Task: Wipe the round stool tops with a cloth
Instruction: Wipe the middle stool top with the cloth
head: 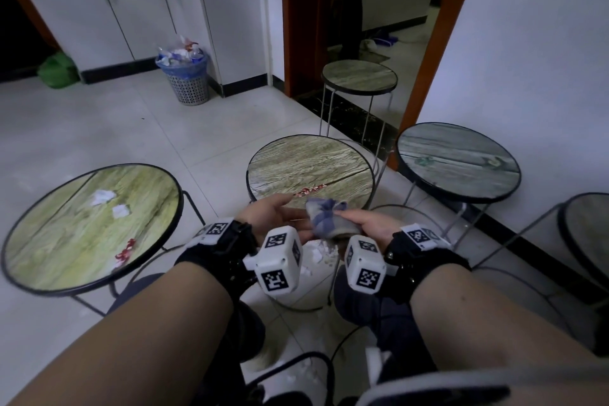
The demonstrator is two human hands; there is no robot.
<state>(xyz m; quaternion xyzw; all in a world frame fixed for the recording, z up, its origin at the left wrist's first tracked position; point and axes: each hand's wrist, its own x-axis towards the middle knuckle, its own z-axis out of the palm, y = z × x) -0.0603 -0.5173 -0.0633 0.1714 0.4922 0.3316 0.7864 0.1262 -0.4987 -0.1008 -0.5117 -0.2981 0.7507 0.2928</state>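
While right hand [369,226] grips bunched cloth [326,217], long axis toward middle stool [309,165], left hand [273,214] open-palmed.

Soft grey-blue cloth [326,219], glossy wood-grain stool tops [309,168], thin metal legs [379,148]

A pale tiled floor [108,128] carries several round stools with wood-grain tops. The near left stool top [66,241] holds white paper scraps [102,197] and red bits [125,254]. The middle stool top [306,161] holds a line of red-and-white scraps [309,190]. The right stool top [458,161] shows small greenish marks. White scraps [318,252] lie on the floor under the middle stool.
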